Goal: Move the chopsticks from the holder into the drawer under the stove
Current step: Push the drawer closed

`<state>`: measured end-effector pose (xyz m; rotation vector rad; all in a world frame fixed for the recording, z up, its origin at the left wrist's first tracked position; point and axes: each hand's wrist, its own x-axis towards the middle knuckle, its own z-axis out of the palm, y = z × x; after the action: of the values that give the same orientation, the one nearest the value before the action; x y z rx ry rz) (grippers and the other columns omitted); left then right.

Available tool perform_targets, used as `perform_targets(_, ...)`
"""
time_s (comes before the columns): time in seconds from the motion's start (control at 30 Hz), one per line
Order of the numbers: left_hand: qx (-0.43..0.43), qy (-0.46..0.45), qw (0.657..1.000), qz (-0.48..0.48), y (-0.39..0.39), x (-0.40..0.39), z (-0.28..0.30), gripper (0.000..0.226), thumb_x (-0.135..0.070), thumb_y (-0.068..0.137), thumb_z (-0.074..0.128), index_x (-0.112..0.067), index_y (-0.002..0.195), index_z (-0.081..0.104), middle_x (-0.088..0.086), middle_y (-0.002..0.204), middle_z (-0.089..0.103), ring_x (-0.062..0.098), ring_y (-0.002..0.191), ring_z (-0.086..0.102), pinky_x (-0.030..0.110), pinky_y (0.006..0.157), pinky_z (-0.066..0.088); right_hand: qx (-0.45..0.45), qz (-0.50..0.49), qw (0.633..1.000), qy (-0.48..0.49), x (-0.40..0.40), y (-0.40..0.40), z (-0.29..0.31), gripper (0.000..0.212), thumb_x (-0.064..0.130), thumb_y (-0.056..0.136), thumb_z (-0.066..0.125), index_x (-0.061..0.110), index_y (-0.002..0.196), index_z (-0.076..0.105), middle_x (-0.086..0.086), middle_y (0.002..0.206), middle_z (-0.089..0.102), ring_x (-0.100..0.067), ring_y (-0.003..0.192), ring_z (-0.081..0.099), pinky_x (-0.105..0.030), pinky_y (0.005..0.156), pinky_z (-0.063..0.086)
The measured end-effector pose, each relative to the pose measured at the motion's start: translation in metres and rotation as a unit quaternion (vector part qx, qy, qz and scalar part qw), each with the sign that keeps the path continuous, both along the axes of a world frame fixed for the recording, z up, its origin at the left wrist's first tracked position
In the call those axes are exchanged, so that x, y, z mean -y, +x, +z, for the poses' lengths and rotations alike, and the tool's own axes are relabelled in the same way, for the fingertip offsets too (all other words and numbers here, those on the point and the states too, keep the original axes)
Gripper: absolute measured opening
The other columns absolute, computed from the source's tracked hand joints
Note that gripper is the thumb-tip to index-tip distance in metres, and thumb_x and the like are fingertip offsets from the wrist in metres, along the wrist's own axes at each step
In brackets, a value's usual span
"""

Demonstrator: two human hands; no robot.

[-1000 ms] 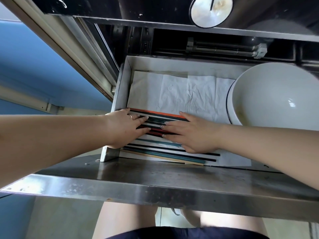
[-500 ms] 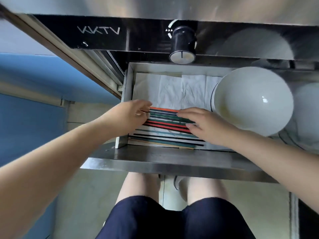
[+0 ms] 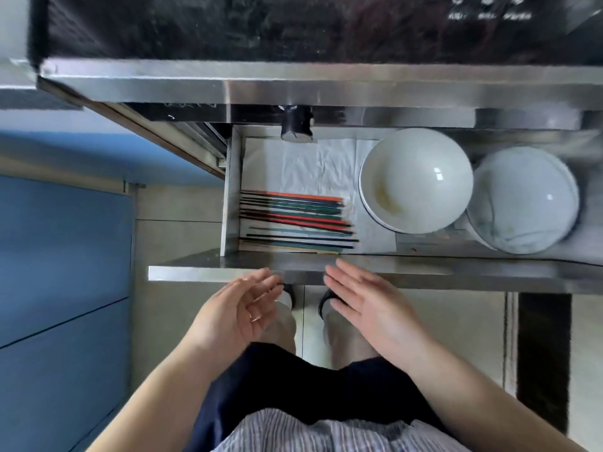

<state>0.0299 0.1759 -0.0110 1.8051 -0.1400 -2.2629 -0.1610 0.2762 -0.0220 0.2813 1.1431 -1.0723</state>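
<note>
Several chopsticks (image 3: 295, 220) in orange, green, red, blue and black lie side by side on white paper at the left end of the open steel drawer (image 3: 228, 197) under the stove. My left hand (image 3: 239, 308) and my right hand (image 3: 365, 301) hover open and empty in front of the drawer's front panel (image 3: 424, 275), palms turned towards each other, touching nothing. The chopstick holder is not in sight.
Two white bowls (image 3: 416, 179) (image 3: 525, 200) sit in the right part of the drawer. A black stove knob (image 3: 297, 125) juts out above the drawer's back. A blue cabinet (image 3: 62, 256) stands to the left. My legs and feet are below the drawer.
Both hands have lifted off the chopsticks and pulled back out of the drawer to in front of its panel. The camera has risen and now looks down from higher.
</note>
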Motion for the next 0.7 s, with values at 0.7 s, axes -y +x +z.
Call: perform_targets(0.7,-0.044,0.088,0.988,0.122,-0.031,0.025,0.007,0.033,-0.021,0.09,0.043,-0.003,0.118,0.049,0.025,0.123,0.06,0.035,0.114,0.059,0.05,0.096,0.046,0.075,-0.19,0.967,0.156,0.03,-0.007,0.0,0.017,0.003,0.092,0.039,0.006,0.08,0.05,-0.02,0.102,0.064,-0.029,0.097,0.064,-0.041,0.081,0.056)
